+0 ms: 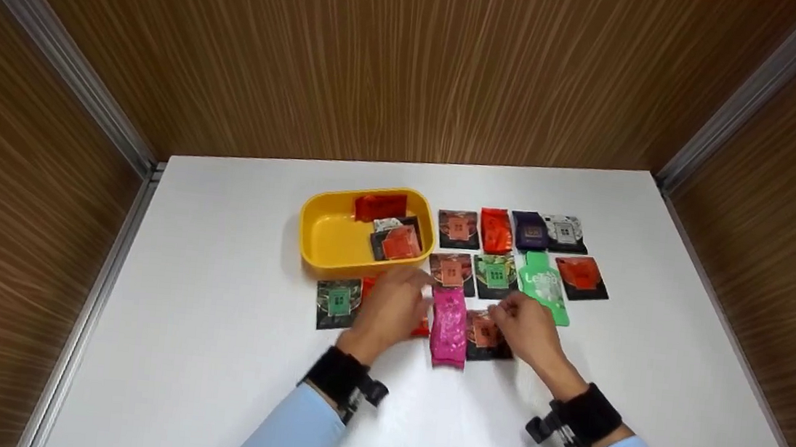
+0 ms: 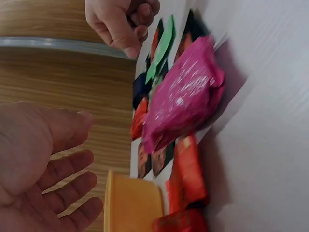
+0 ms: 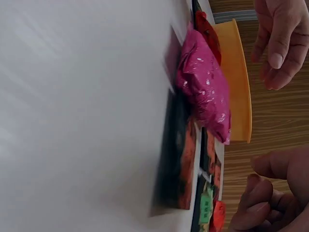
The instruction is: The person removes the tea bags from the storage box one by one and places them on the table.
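My left hand [image 1: 391, 307] hovers over red packets, just in front of the yellow tray [image 1: 306, 262]. In the left wrist view its fingers are spread loosely and hold nothing. A shiny pink pouch [image 1: 449, 328] lies between my two hands. To the right of it is a black packet with an orange label [image 1: 484, 332]. My right hand [image 1: 528, 327] is above that packet's right side, fingers loosely curled with nothing visible in them. A red packet [image 2: 187, 166] next to the pink pouch is partly hidden by my left hand in the head view.
Red and black packets lie inside the yellow tray. Right of it are rows of packets, including a purple one [image 1: 530, 230], a white-and-black one [image 1: 565, 232] and a green bottle-shaped one [image 1: 544, 285]. A black-and-green packet [image 1: 338, 304] lies at the left. Wood-grain panels [image 1: 413, 64] enclose the white table [image 1: 218, 272].
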